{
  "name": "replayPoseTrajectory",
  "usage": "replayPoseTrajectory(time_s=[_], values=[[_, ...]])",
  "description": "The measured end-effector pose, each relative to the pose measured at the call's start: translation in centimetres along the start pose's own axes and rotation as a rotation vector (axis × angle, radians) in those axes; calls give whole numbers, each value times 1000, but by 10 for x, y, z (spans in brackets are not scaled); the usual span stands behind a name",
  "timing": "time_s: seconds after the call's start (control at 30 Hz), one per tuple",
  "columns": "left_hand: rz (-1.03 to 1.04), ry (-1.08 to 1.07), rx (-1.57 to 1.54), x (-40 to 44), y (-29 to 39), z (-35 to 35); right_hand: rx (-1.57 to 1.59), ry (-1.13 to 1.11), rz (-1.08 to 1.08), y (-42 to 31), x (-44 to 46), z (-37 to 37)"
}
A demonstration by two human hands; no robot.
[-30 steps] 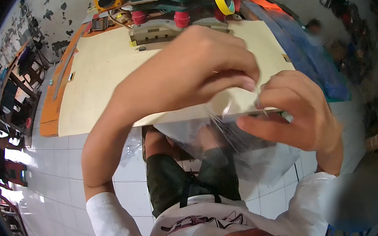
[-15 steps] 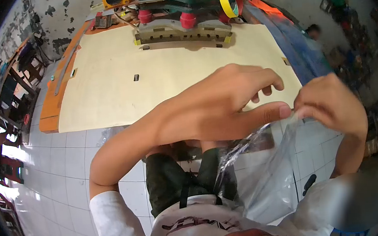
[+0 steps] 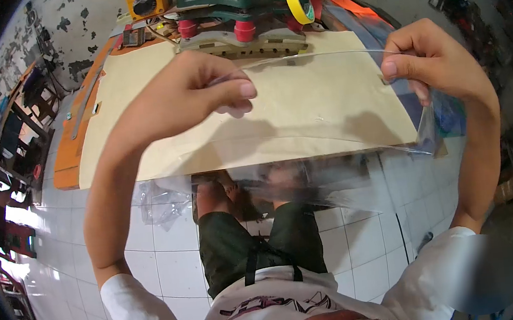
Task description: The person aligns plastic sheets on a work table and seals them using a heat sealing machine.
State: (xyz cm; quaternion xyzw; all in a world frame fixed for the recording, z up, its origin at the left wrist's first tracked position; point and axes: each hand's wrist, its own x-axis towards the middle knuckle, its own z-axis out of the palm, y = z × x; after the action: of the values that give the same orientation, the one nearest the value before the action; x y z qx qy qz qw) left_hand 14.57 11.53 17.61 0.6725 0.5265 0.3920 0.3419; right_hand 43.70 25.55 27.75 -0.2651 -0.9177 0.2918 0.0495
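Note:
A clear plastic sheet or bag (image 3: 328, 134) is stretched between my two hands, over the front part of the cream board (image 3: 155, 74); its lower part hangs past the board's front edge. My left hand (image 3: 206, 91) pinches one end of its upper edge between thumb and fingers. At the other end, my right hand (image 3: 423, 64) grips the same edge, thumb against forefinger. Whether the plastic is one layer or two, I cannot tell.
Behind the board stands a green clamp-like machine (image 3: 223, 9) with red knobs. A yellow tape roll (image 3: 299, 5) hangs at its right, and an orange box (image 3: 147, 1) sits at its left. Crumpled clear plastic (image 3: 165, 206) hangs below the front edge. Blue material lies at the right.
My hands, close together before, have moved wide apart. The plastic that hung bunched from my right hand is now spread between both, and my left hand has taken hold of its edge.

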Motion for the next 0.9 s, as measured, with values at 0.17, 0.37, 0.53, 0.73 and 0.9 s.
replayPoseTrajectory(time_s=[0.17, 0.37, 0.53, 0.73, 0.9], values=[[-82, -67, -56, -13, 8, -28, 75, -30, -34, 23, 9, 0], [-152, -70, -28, -13, 8, -37, 140, -30, -129, 58, 25, -4], [-187, -45, 41, -9, -15, -47, 121, -75, -83, 89, 42, -3], [-335, -40, 170, 2, -78, -85, 170, -41, -3, 147, 78, 17], [-426, -106, 280, 9, -115, -106, 195, -126, 28, 188, 101, 35]])
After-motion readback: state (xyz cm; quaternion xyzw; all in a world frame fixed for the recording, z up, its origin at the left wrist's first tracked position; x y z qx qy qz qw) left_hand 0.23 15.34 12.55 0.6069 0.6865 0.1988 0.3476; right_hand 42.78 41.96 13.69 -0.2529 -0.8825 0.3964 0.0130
